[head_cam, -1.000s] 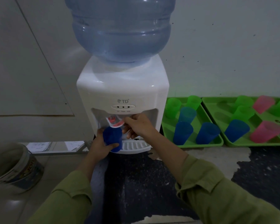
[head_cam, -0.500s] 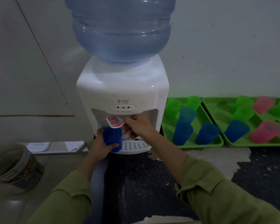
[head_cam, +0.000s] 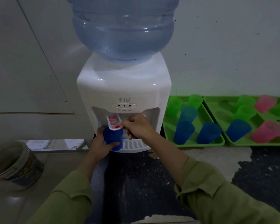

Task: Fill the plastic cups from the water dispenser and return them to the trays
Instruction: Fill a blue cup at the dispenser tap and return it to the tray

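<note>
A white water dispenser (head_cam: 123,88) with a big blue bottle (head_cam: 123,28) stands against the wall. My left hand (head_cam: 100,143) grips a dark blue plastic cup (head_cam: 112,137) and holds it upright under the red tap lever (head_cam: 115,125), above the drip tray (head_cam: 132,145). My right hand (head_cam: 137,126) pinches the tip of that lever with thumb and forefinger. The cup's inside is hidden by the lever. To the right, two green trays (head_cam: 200,143) (head_cam: 220,104) hold several green, blue and pink cups.
A paint bucket (head_cam: 14,165) lies tilted at the lower left. Papers (head_cam: 39,143) lie on a low ledge left of the dispenser. The floor in front is dark and patchy. The trays sit on the floor along the wall.
Both hands stay where they were, the cup under the tap and the right fingers on the lever. Only the camera has shifted slightly.
</note>
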Demonstrator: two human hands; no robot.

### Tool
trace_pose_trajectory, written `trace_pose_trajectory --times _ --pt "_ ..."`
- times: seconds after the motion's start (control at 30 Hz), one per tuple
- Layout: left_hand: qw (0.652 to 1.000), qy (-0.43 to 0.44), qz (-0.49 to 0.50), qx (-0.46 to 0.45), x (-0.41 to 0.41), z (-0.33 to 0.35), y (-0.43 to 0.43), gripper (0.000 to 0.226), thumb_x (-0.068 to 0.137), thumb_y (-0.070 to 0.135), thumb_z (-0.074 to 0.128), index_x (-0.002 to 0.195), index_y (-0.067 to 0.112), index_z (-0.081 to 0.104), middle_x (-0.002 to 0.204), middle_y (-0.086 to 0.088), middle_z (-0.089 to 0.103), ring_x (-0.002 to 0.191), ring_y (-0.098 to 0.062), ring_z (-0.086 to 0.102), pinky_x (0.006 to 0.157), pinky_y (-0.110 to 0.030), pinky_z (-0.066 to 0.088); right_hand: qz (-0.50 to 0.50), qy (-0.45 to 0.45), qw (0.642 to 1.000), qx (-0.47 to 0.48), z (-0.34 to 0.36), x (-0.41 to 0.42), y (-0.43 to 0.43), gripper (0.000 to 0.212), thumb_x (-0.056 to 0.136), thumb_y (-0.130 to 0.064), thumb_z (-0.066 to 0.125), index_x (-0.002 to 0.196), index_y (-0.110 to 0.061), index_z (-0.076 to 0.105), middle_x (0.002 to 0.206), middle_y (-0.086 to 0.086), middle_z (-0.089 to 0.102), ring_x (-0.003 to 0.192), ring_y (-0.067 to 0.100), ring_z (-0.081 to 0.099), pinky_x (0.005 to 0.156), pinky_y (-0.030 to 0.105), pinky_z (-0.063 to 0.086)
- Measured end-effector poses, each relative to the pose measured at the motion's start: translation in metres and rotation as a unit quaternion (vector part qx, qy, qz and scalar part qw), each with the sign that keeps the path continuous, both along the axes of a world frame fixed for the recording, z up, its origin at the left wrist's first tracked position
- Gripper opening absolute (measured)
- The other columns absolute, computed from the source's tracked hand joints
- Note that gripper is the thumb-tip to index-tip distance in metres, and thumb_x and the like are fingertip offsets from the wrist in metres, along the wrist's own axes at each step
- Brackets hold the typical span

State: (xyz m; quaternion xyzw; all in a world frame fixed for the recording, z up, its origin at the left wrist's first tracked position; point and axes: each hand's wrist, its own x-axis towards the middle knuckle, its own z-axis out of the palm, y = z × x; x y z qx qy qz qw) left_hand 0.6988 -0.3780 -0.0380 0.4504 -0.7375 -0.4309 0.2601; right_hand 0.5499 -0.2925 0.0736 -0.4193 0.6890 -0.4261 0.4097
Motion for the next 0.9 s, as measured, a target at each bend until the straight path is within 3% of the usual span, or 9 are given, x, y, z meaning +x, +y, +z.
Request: trace_pose_trajectory --times 0.1,0.2,0.4,0.5,0.6,0.9 --pt "1.000 0.003 0.004 0.004 0.000 -0.002 0.000 0.080 0.069 0.013 0.081 0.133 0.008 0.032 0.130 -0.012 0.052 0.119 -0.029 0.051 0.096 -0.036 0.042 0.004 0.041 0.999 0.005 -0.011 0.004 0.000 0.021 0.085 -0.014 0.057 0.066 -0.006 0.055 0.051 0.002 0.053 0.032 0.007 0.047 0.038 0.018 0.037" --pt "1.000 0.014 0.009 0.008 -0.001 -0.002 0.001 0.077 0.070 0.010 0.080 0.131 0.006 0.032 0.129 -0.012 0.053 0.116 -0.028 0.053 0.090 -0.032 0.043 0.008 0.098 0.995 0.007 -0.026 0.010 0.002 0.021 0.085 -0.016 0.056 0.066 -0.009 0.052 0.053 0.002 0.052 0.039 0.011 0.049 0.045 0.023 0.039" --pt "0.998 0.039 0.019 0.039 -0.003 0.001 0.004 0.070 0.070 0.007 0.079 0.123 0.014 0.034 0.121 -0.002 0.053 0.106 -0.017 0.054 0.083 -0.030 0.045 0.013 0.199 0.980 -0.007 -0.054 0.013 -0.007 0.027 0.092 -0.022 0.049 0.067 -0.013 0.045 0.072 0.010 0.056 0.071 0.031 0.060 0.065 0.040 0.050" --pt "0.998 0.047 0.014 0.037 -0.002 0.000 0.005 0.069 0.070 0.004 0.078 0.122 0.016 0.034 0.118 0.002 0.052 0.105 -0.014 0.053 0.085 -0.029 0.045 0.015 0.256 0.966 -0.016 -0.062 0.014 -0.015 0.024 0.095 -0.024 0.047 0.078 -0.007 0.053 0.087 0.017 0.064 0.084 0.031 0.060 0.067 0.033 0.042" --pt "0.998 0.048 0.010 0.035 -0.001 0.000 0.005 0.069 0.071 0.004 0.078 0.124 0.015 0.034 0.119 0.001 0.052 0.106 -0.013 0.052 0.088 -0.030 0.045 -0.005 0.284 0.959 -0.008 -0.067 0.015 -0.023 0.029 0.097 -0.026 0.044 0.089 -0.002 0.058 0.095 0.019 0.066 0.090 0.031 0.061 0.070 0.034 0.044" --pt "0.998 0.052 0.015 0.027 -0.003 0.001 0.008 0.064 0.072 0.004 0.077 0.115 0.021 0.033 0.114 0.003 0.052 0.104 -0.013 0.053 0.084 -0.025 0.045 -0.033 0.320 0.947 -0.007 -0.072 0.019 -0.025 0.031 0.097 -0.034 0.044 0.094 -0.006 0.058 0.098 0.015 0.066 0.091 0.030 0.062 0.071 0.032 0.045"
